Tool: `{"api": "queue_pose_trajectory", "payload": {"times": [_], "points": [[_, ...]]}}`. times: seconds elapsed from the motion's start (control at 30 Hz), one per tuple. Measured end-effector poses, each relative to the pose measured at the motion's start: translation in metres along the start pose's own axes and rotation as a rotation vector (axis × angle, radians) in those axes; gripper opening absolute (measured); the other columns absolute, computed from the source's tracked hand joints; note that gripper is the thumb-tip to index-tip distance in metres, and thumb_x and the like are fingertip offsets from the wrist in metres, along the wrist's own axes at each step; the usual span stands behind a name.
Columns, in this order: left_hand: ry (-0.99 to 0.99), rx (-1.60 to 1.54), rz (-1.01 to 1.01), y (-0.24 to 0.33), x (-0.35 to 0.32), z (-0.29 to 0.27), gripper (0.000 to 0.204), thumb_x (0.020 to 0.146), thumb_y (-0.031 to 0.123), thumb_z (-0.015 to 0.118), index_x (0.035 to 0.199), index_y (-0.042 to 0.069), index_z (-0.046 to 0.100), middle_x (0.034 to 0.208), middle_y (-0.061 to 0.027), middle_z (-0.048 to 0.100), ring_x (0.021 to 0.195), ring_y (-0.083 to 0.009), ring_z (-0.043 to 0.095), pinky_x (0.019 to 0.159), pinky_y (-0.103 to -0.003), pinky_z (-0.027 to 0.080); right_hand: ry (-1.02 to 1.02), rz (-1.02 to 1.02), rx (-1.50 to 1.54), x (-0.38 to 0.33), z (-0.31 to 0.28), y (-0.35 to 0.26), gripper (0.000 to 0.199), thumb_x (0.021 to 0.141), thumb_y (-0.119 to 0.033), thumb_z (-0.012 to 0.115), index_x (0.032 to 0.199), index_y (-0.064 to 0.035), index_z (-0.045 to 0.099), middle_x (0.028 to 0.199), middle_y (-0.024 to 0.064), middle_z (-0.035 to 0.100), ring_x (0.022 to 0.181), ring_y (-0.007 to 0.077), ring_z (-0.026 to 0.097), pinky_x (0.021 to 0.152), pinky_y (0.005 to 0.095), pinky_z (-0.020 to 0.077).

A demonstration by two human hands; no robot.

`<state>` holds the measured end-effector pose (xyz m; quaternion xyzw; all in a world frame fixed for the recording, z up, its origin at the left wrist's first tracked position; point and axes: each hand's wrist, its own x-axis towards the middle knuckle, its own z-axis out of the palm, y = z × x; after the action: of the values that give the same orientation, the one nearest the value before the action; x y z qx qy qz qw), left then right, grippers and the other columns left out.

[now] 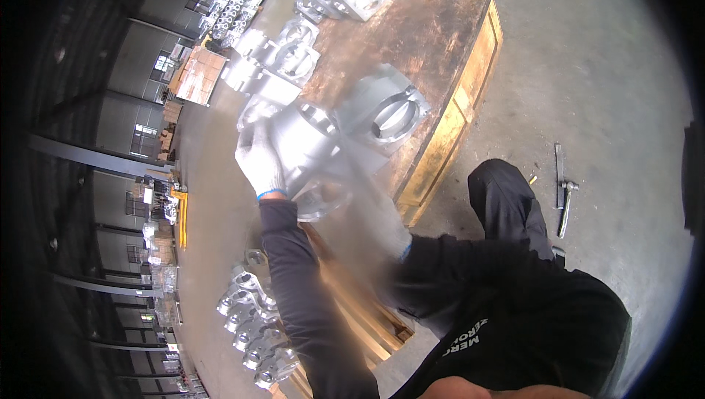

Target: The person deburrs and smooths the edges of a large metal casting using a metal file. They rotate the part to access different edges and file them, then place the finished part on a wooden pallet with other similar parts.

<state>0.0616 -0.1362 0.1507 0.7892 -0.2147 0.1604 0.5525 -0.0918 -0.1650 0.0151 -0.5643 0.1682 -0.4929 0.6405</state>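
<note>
A large silver metal casting (345, 131) with round bored openings rests tilted at the near end of a long wooden crate (433, 39). My left hand (261, 158), in a white glove with a blue cuff, grips the casting's left side. My right hand (382, 208), also in a white glove, is smeared by motion blur along the casting's near right side, so its grip cannot be made out. Both forearms wear dark sleeves.
Several similar castings (297, 54) line the crate's far left edge, and more (257, 325) lie on the floor at lower left. A wooden pallet (371, 318) sits under my arms. My dark-trousered knee (507, 201) is beside the crate. A hammer (565, 204) and a metal bar lie on the concrete floor at right.
</note>
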Motion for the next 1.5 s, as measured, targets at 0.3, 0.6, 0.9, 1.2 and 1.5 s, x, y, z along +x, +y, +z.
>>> {"api": "queue_pose_trajectory", "payload": {"times": [0.3,0.6,0.9,1.2,1.5], "points": [[-0.009,-0.060,0.004,0.000,-0.001,-0.003,0.023,0.100,0.013,0.067,0.111,-0.005,0.075,0.102,-0.0043,0.074,0.093,-0.0115,0.063,0.086,-0.028,0.050,-0.297,-0.161,0.034,0.028,-0.035,0.020,0.040,0.098,-0.017,0.060,0.137,-0.0060,0.059,0.113,0.0105,0.062,0.096,0.0241,0.061,0.081,0.0374,0.0517],[0.021,-0.040,-0.029,0.004,-0.005,0.001,0.019,0.097,0.014,0.067,0.100,-0.004,0.074,0.092,-0.0065,0.071,0.084,-0.0133,0.062,0.079,-0.029,0.050,-0.403,0.244,0.107,0.056,-0.044,-0.012,0.047,0.096,-0.020,0.065,0.138,-0.0019,0.057,0.129,0.0156,0.064,0.115,0.0319,0.063,0.098,0.0374,0.0531],[-0.023,-0.052,-0.026,0.000,0.001,-0.003,0.018,0.097,0.013,0.067,0.101,-0.003,0.074,0.094,-0.0077,0.072,0.085,-0.0156,0.065,0.079,-0.031,0.053,-0.255,-0.360,-0.052,0.075,-0.048,0.035,0.035,0.094,-0.014,0.068,0.125,-0.0008,0.061,0.103,0.0132,0.069,0.081,0.0270,0.068,0.069,0.0375,0.0562],[-0.011,-0.058,-0.026,-0.004,-0.001,-0.004,0.015,0.098,0.011,0.067,0.101,-0.002,0.074,0.095,-0.0055,0.072,0.085,-0.0134,0.064,0.079,-0.029,0.052,-0.755,0.643,0.585,0.136,-0.047,0.038,0.055,0.107,-0.030,0.052,0.159,-0.0153,0.039,0.075,0.0028,0.055,0.052,0.0144,0.047,0.044,0.0284,0.0361],[0.016,0.032,-0.024,0.005,-0.005,-0.002,0.019,0.098,0.012,0.069,0.105,-0.005,0.074,0.095,-0.0055,0.074,0.085,-0.0115,0.062,0.079,-0.029,0.050,-0.973,-0.001,0.164,0.151,-0.059,0.057,0.041,0.098,-0.016,0.059,0.139,-0.0088,0.055,0.112,0.0117,0.062,0.087,0.0278,0.059,0.071,0.0384,0.0480]]}}
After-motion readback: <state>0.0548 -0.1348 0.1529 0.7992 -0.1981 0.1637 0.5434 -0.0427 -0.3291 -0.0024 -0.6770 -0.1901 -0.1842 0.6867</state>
